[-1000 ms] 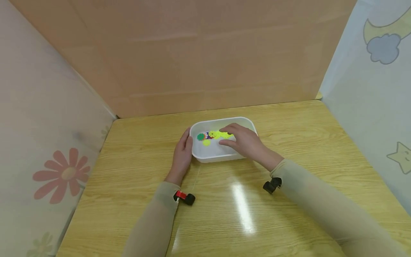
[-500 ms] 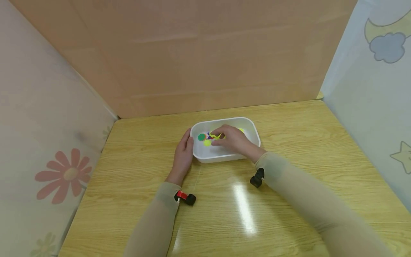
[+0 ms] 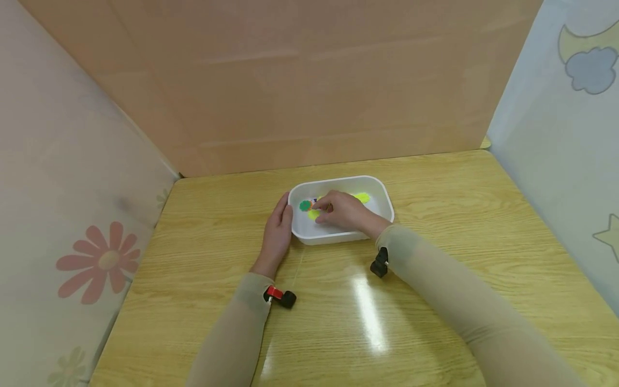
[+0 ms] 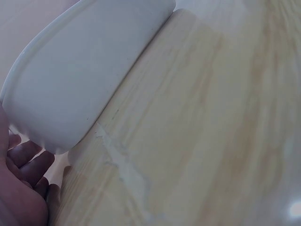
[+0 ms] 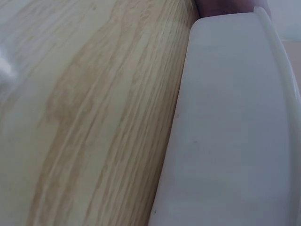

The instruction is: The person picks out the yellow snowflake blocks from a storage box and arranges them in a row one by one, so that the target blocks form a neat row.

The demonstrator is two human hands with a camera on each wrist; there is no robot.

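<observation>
A white plastic tray with rounded corners stands on the wooden table. Several small flat pieces with scalloped edges lie inside, among them a green piece, a yellow piece at the left, and a yellow piece farther right. My left hand rests along the tray's left end; in the left wrist view its fingers touch the end wall. My right hand reaches over the front rim, thumb and forefinger apart beside the left pieces, its palm hiding the tray's middle.
The wooden table extends around the tray. An orange-brown panel stands at the back, with a flower-printed wall on the left and a moon-and-star wall on the right. Camera mounts sit on both wrists.
My right hand has moved left and lower inside the tray, from the right-hand pieces to the left ones, uncovering yellow at the right. My left hand stays at the tray's end.
</observation>
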